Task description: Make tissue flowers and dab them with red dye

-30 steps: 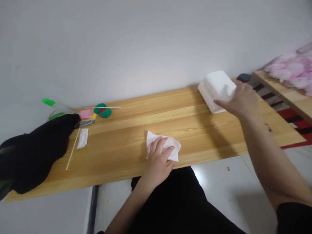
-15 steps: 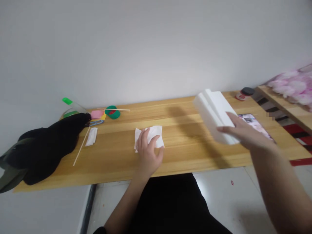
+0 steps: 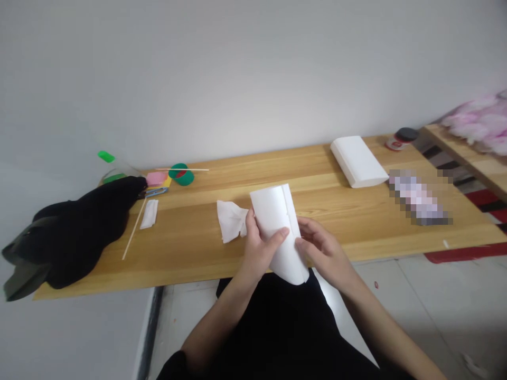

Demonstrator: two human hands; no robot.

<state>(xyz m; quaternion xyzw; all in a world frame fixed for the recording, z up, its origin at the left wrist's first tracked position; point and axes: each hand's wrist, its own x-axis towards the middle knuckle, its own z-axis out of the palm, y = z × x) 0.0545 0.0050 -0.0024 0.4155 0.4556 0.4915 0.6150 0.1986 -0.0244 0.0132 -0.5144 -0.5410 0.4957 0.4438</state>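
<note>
Head view: left hand (image 3: 259, 252) fingers are curled round a folded white tissue (image 3: 279, 227), thumb across its front face. Right hand (image 3: 322, 250) fingers are also closed on the tissue, pinching its right edge. The tissue is held upright, lifted off the table (image 3: 317, 221), over the near table edge and the person's lap.

Landmark: the held tissue.
- Just left of it, touching the left hand: one crumpled tissue (image 3: 230, 220), lying on the table.
- Well right of it, toward the wall: one tissue pack (image 3: 358, 161).
- Beyond the pack: one dark-capped jar (image 3: 401, 138).
- Far left: one black cloth (image 3: 75, 229), one thin stick (image 3: 133, 229), one small white packet (image 3: 149, 214), one green cap (image 3: 181, 174).

Risks, as judgement: the thin sheet could tear if the two hands pull apart unevenly. The loose crumpled tissue could be brushed off the near edge by the left wrist.
</note>
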